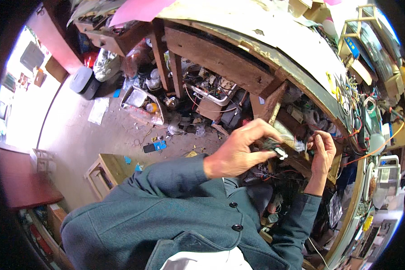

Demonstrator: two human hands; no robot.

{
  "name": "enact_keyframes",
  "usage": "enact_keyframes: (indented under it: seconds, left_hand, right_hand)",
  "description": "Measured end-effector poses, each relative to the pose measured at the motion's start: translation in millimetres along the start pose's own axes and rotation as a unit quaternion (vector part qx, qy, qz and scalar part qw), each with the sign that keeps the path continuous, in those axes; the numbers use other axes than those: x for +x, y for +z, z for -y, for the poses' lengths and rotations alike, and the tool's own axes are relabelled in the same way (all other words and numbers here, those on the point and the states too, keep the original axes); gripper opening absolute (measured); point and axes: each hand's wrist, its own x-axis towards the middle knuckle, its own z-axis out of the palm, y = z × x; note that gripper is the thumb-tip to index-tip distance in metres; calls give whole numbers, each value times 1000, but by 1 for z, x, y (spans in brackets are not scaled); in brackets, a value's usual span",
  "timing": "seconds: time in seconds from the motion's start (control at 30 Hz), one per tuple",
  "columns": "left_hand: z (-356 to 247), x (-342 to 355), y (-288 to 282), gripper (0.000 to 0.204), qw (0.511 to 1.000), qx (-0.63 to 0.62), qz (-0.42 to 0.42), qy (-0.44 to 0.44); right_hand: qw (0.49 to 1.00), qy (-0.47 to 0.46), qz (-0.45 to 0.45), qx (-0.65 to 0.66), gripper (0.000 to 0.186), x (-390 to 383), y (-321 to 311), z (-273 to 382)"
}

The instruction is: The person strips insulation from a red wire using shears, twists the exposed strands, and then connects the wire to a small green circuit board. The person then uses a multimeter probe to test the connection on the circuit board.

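Note:
My left hand (240, 150) pinches a small dark electronic part with a white connector (274, 147) between thumb and fingers. My right hand (321, 150) is curled close beside it, fingertips touching a small piece by the same part; what it grips is too small to tell. Both hands hover below the edge of a worn wooden workbench (238, 58). My dark teal buttoned jacket sleeves (175, 198) fill the lower middle.
Tangled wires and tools (353, 108) cover the bench top at right. Under the bench lie boxes, a white tray (211, 94), bottles and scrap. A small wooden stool (104, 171) stands on the concrete floor at left, a blue object (157, 145) near it.

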Motion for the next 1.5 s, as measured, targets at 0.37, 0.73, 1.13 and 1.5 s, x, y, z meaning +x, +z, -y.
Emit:
enact_keyframes:
  seconds: [0.37, 0.73, 1.13, 1.5]
  left_hand:
    - [77, -85, -62, 34, 940, -99, -155, -286]
    - [116, -88, -86, 29, 884, -232, -306, -267]
    - [93, -63, -86, 31, 887, -260, -315, -215]
    - [50, 24, -23, 23, 971, -49, -217, -83]
  right_hand:
    - [980, -25, 129, -151, 10, 16, 68, 33]
    - [879, -261, 197, -346, 9, 29, 128, 26]
    - [858, -270, 134, -416, 7, 18, 134, 11]
    - [985, -48, 147, -81, 34, 21, 107, 15]
